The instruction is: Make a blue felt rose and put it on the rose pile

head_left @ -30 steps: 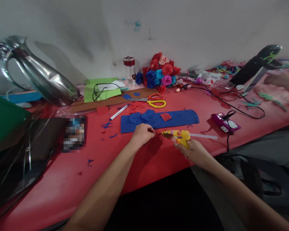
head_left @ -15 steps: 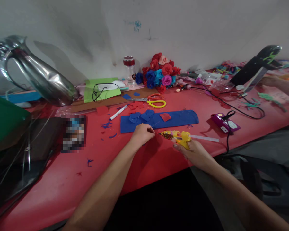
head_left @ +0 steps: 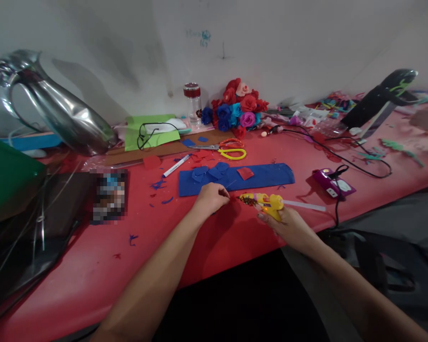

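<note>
Barely anything's moved: my right hand (head_left: 288, 223) still grips the glue gun (head_left: 266, 202), left hand (head_left: 210, 197) at nine o'clock still pinching a red scrap (head_left: 231, 200).

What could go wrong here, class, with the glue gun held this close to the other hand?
1. The glue gun in the right hand points its nozzle at the left hand's fingertips, pinching a small red piece: a burn seems possible.
2. The black cable trails across the red table and might snag.
</note>
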Demonstrator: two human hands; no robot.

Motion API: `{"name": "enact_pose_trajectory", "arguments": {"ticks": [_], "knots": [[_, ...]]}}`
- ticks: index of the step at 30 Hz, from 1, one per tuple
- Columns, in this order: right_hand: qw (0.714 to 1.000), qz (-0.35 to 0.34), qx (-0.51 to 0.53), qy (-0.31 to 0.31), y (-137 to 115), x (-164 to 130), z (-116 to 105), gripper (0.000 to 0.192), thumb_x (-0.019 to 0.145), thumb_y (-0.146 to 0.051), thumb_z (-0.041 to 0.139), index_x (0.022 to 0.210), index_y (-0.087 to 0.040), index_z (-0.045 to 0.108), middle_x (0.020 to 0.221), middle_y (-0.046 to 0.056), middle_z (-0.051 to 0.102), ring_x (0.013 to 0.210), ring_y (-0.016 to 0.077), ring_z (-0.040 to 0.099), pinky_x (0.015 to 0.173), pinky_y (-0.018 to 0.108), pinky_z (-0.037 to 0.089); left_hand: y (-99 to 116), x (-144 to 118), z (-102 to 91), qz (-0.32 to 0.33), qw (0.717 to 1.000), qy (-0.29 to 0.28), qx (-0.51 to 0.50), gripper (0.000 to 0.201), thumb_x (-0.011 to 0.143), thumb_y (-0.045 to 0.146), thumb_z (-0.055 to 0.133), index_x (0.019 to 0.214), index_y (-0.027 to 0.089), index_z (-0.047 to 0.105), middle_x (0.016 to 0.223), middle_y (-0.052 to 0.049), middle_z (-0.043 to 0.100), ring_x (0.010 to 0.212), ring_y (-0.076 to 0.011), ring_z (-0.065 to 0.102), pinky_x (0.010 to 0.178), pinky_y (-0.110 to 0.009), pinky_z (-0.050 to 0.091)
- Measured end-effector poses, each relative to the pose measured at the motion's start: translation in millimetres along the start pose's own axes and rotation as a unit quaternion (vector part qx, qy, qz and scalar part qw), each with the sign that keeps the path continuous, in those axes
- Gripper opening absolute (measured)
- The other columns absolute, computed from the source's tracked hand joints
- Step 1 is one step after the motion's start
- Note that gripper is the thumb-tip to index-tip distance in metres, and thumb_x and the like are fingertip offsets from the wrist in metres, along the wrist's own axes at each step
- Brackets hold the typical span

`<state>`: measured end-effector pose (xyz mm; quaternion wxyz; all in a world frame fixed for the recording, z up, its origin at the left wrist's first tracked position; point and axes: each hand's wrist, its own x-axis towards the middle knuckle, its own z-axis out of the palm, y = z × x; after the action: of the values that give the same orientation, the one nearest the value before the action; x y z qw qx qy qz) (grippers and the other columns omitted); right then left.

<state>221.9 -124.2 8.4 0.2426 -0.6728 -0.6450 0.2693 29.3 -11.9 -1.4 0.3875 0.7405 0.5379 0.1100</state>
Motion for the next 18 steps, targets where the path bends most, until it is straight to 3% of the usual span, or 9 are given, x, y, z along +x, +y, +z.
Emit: {"name": "enact_pose_trajectory", "arguments": {"ticks": [9,14,18], "knots": [[0.999,-0.027,0.002,-0.035,0.8,0.0,2.6,0.029,0.085,-0.044,0.048,0.086,-0.021,0.066,0.067,0.003,0.064,0.065,0.0209,0.062,0.061,0.028,0.048,-0.1,-0.4,0.1,0.000,1.000,0.001,-0.001,0.017,0.068,0.013,0.061,0.079,0.017,0.074,0.073,-0.004,0.072,0.070,-0.0142,0.063,0.069,-0.024,0.047],[1.000,0.000,-0.009,0.013,7.2,2.6,-6.4,0.035,0.085,-0.046,0.048,0.097,-0.019,0.067,0.085,0.008,0.071,0.079,0.0249,0.066,0.071,0.032,0.050,0.5,-0.4,-1.0,0.005,1.000,-0.002,-0.001,0.015,0.068,0.013,0.062,0.076,0.017,0.073,0.074,-0.004,0.072,0.072,-0.0151,0.064,0.070,-0.024,0.047],[0.999,0.000,-0.005,0.035,5.0,1.3,-7.6,0.040,0.084,-0.048,0.048,0.099,-0.016,0.067,0.087,0.010,0.071,0.082,0.0256,0.066,0.074,0.033,0.051,-0.2,0.6,-0.7,0.008,1.000,-0.004,0.004,0.015,0.067,0.013,0.062,0.077,0.018,0.073,0.076,-0.004,0.073,0.073,-0.0153,0.064,0.070,-0.024,0.047]]}}
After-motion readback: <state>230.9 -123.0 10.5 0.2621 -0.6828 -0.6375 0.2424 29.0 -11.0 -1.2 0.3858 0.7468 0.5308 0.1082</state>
